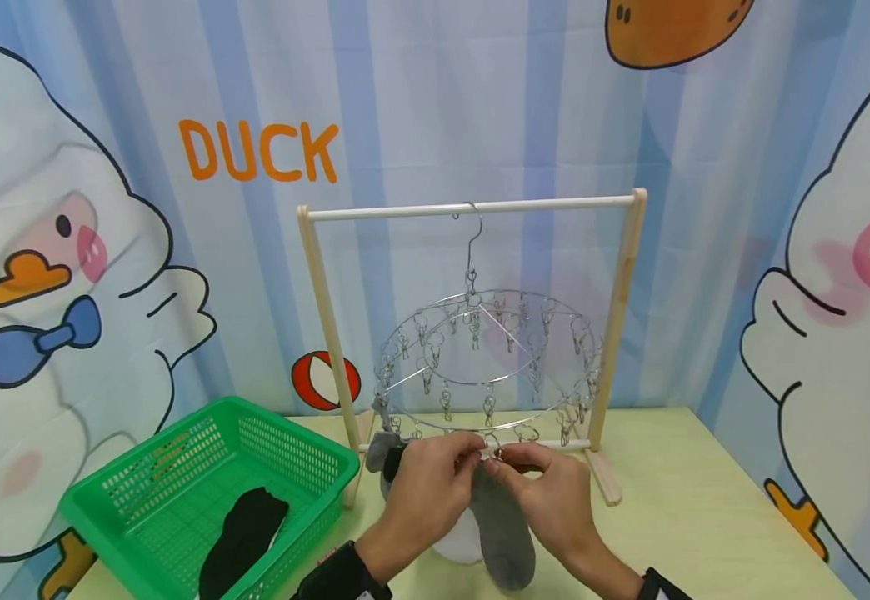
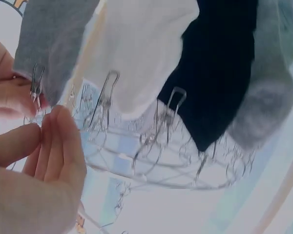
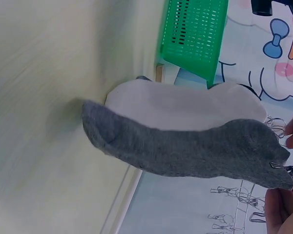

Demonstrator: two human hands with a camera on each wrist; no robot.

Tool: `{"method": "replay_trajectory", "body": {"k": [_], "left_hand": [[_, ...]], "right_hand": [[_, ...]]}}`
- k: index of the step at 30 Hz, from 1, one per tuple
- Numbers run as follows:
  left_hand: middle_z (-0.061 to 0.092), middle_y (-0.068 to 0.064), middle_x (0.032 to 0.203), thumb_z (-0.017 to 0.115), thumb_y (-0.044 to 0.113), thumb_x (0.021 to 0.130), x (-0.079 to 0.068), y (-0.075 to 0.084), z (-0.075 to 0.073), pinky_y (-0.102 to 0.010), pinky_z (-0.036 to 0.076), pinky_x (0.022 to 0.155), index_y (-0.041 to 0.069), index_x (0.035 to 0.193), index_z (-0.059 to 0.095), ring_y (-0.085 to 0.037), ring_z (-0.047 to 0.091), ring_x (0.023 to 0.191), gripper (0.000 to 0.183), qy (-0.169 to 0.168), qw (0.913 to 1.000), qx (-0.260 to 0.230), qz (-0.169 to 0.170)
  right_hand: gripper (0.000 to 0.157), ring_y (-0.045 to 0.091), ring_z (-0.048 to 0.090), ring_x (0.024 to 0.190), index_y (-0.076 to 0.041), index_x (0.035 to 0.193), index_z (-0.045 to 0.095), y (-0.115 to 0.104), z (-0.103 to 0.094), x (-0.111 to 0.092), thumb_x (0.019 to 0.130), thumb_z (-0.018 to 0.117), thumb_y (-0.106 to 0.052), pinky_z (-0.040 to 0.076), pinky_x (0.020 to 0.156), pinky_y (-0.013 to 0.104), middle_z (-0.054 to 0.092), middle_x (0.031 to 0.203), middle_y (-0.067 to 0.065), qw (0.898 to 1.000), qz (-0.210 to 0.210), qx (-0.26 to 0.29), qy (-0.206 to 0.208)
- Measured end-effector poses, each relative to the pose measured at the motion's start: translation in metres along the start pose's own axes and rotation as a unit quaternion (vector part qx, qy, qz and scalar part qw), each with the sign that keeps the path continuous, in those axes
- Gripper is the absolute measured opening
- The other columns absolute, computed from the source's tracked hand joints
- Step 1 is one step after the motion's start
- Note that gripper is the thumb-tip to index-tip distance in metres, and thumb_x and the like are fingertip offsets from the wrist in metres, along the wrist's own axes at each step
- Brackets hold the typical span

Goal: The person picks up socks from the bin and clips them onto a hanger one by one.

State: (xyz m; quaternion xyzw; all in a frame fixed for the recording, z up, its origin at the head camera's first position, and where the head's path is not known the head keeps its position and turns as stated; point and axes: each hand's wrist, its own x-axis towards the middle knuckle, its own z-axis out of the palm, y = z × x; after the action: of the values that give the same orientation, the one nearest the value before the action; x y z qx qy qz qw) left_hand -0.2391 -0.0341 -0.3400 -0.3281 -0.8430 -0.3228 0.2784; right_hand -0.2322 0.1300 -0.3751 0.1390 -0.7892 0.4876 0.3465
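My left hand [image 1: 429,487] and right hand [image 1: 557,500] pinch the grey sock [image 1: 506,533] by its cuff at a metal clip [image 3: 282,166], below the round hanger [image 1: 408,379]. Shallow clip engagement could drop it.

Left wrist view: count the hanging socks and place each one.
4 visible: a dark gray sock at far left, then a white sock, a black sock, and a light gray sock at far right; others may be hidden behind.
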Motion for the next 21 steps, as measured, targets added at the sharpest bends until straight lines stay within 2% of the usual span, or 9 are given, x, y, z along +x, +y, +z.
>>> {"method": "replay_trajectory", "body": {"k": [6, 9, 14, 21], "left_hand": [[0.069, 0.002, 0.091, 0.066, -0.002, 0.088, 0.0038, 0.0043, -0.0052, -0.031, 0.055, 0.070, 0.012, 0.098, 0.071, -0.010, 0.063, 0.082, 0.018, 0.070, 0.9956, 0.033, 0.053], [0.068, 0.002, 0.097, 0.065, -0.002, 0.088, 0.0063, 0.0044, -0.0051, -0.035, 0.053, 0.079, 0.012, 0.101, 0.071, -0.013, 0.062, 0.091, 0.020, 0.090, 0.9921, 0.048, 0.073], [0.065, 0.000, 0.103, 0.066, 0.000, 0.089, 0.0086, 0.0038, -0.0033, -0.035, 0.051, 0.085, 0.010, 0.109, 0.072, -0.015, 0.060, 0.097, 0.023, 0.077, 0.9906, 0.074, 0.085], [0.068, 0.002, 0.092, 0.066, 0.003, 0.088, 0.0066, 0.0005, -0.0012, -0.037, 0.051, 0.084, 0.011, 0.107, 0.074, -0.014, 0.062, 0.089, 0.022, 0.042, 0.9907, 0.106, 0.075]], "right_hand": [[0.014, 0.002, 0.064, 0.068, -0.013, 0.085, 0.077, 0.0021, 0.0013, -0.0007, 0.073, 0.085, -0.015, 0.056, 0.059, 0.030, 0.069, 0.075, -0.014, 1.000, 0.003, -0.005, -0.005], [0.015, 0.002, 0.064, 0.068, -0.014, 0.086, 0.077, 0.0028, 0.0019, -0.0010, 0.073, 0.085, -0.016, 0.056, 0.060, 0.030, 0.069, 0.075, -0.014, 1.000, 0.004, -0.006, -0.008], [0.017, 0.001, 0.064, 0.068, -0.014, 0.088, 0.078, 0.0037, 0.0030, -0.0019, 0.073, 0.085, -0.016, 0.056, 0.059, 0.030, 0.070, 0.076, -0.013, 1.000, -0.005, -0.014, -0.009], [0.022, 0.004, 0.065, 0.070, -0.010, 0.091, 0.078, 0.0049, 0.0046, -0.0036, 0.071, 0.086, -0.014, 0.057, 0.061, 0.032, 0.072, 0.084, -0.007, 0.999, -0.021, -0.043, -0.012]]}}
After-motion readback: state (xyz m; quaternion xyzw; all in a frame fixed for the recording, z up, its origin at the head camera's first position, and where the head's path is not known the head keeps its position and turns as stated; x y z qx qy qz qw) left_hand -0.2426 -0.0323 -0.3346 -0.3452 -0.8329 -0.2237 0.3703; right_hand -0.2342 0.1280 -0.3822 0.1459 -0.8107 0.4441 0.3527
